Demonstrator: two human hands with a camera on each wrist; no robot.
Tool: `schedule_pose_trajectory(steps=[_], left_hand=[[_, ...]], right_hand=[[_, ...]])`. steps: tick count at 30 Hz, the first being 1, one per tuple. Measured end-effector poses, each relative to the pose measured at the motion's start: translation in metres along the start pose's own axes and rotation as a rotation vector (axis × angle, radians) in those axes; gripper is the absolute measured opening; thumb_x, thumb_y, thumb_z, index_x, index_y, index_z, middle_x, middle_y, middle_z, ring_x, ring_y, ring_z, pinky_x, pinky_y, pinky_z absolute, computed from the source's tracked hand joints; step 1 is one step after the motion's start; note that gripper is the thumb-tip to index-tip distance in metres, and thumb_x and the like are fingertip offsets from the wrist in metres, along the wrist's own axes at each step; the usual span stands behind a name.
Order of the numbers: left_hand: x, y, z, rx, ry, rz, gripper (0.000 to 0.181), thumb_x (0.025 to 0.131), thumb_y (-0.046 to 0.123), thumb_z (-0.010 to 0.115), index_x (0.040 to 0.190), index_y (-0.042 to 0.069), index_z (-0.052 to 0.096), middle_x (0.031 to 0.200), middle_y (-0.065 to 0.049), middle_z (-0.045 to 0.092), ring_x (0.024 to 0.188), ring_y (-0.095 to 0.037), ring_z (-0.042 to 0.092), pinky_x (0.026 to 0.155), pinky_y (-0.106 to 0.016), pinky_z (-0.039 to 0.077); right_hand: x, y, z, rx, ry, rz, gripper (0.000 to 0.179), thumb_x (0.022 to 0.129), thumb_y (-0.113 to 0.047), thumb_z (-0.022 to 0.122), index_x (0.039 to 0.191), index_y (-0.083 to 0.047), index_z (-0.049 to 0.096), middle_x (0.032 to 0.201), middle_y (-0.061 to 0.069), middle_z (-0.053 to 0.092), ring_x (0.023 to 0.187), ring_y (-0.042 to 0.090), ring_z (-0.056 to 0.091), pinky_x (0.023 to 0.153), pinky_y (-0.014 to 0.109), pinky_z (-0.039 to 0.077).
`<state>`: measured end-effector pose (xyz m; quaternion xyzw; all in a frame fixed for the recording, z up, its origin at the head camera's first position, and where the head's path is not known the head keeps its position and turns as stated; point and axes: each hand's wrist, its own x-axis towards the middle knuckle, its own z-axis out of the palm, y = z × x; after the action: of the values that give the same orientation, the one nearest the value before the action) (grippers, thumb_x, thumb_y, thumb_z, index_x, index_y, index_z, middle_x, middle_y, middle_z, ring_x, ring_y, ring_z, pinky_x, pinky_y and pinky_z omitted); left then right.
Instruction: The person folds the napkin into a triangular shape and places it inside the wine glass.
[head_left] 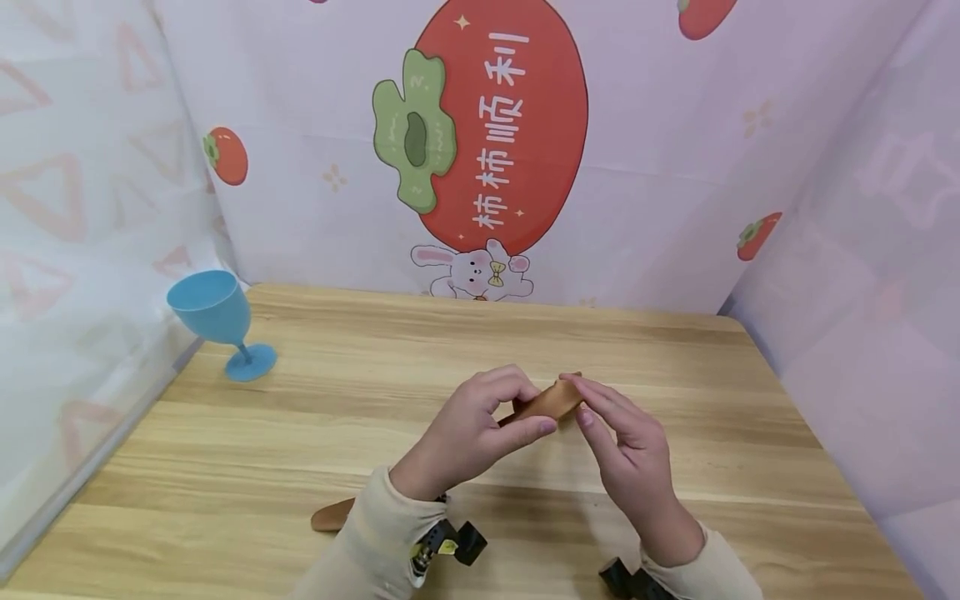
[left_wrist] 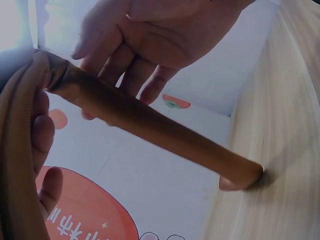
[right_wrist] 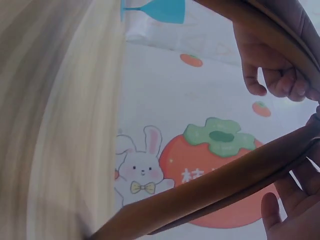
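Observation:
A long brown strip of soft, finely ribbed material is folded between the two hands above the table. My left hand grips it, thumb along the near side and fingers curled over the far side. At the strip's right end, my right hand pinches it between thumb and fingertips. One length of the strip slopes down in the left wrist view, its end at the tabletop. Another brown rounded end lies beside the left sleeve; whether it belongs to the same strip is hidden by the forearm.
A blue goblet stands at the table's far left corner. The wooden table is bordered by a printed curtain at the back and pale curtains at both sides. Small black cameras sit on the wrists.

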<state>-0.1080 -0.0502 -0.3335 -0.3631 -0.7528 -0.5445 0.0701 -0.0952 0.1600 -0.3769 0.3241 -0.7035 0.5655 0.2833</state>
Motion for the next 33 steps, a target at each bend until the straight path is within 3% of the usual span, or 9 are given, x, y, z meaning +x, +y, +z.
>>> schedule_pose_trajectory(steps=[11, 18, 24, 29, 33], left_hand=[[0.004, 0.011, 0.004, -0.114, 0.119, -0.054, 0.013, 0.089, 0.020, 0.078, 0.085, 0.015, 0.067, 0.080, 0.006, 0.058, 0.078, -0.014, 0.054, 0.063, -0.026, 0.045], [0.004, 0.020, 0.006, -0.258, 0.197, -0.125, 0.016, 0.087, 0.013, 0.079, 0.083, 0.012, 0.063, 0.074, 0.000, 0.055, 0.064, -0.017, 0.055, 0.054, -0.027, 0.045], [0.005, 0.024, 0.011, -0.386, 0.255, -0.164, 0.018, 0.087, 0.015, 0.078, 0.082, 0.010, 0.062, 0.071, -0.005, 0.052, 0.054, -0.014, 0.051, 0.044, -0.027, 0.042], [0.009, 0.025, 0.018, -0.496, 0.366, -0.102, 0.027, 0.087, 0.014, 0.078, 0.077, 0.007, 0.053, 0.070, -0.007, 0.047, 0.056, -0.014, 0.046, 0.045, -0.024, 0.037], [0.013, 0.022, 0.021, -0.423, 0.436, -0.025, 0.032, 0.089, 0.025, 0.077, 0.077, 0.007, 0.052, 0.072, -0.006, 0.048, 0.069, -0.018, 0.050, 0.053, -0.024, 0.040]], right_hand=[[0.012, -0.012, 0.014, 0.099, 0.015, -0.013, 0.032, 0.097, 0.003, 0.060, 0.127, 0.016, 0.059, 0.128, 0.010, 0.067, 0.121, 0.020, 0.062, 0.102, 0.028, 0.047], [0.019, -0.014, 0.020, -0.016, -0.006, -0.040, 0.033, 0.100, -0.014, 0.063, 0.127, 0.006, 0.064, 0.115, 0.007, 0.070, 0.104, 0.015, 0.065, 0.093, 0.025, 0.050], [0.019, -0.016, 0.023, -0.013, -0.041, -0.037, 0.049, 0.099, -0.032, 0.064, 0.132, 0.004, 0.062, 0.116, 0.008, 0.070, 0.106, 0.014, 0.065, 0.094, 0.024, 0.049], [0.019, -0.020, 0.031, 0.032, -0.111, 0.011, 0.063, 0.089, -0.039, 0.075, 0.133, 0.003, 0.058, 0.118, 0.008, 0.068, 0.105, 0.016, 0.064, 0.093, 0.026, 0.050], [0.020, -0.024, 0.034, 0.041, -0.127, 0.090, 0.066, 0.079, -0.024, 0.087, 0.133, 0.000, 0.058, 0.117, 0.009, 0.067, 0.107, 0.019, 0.064, 0.095, 0.028, 0.049]])
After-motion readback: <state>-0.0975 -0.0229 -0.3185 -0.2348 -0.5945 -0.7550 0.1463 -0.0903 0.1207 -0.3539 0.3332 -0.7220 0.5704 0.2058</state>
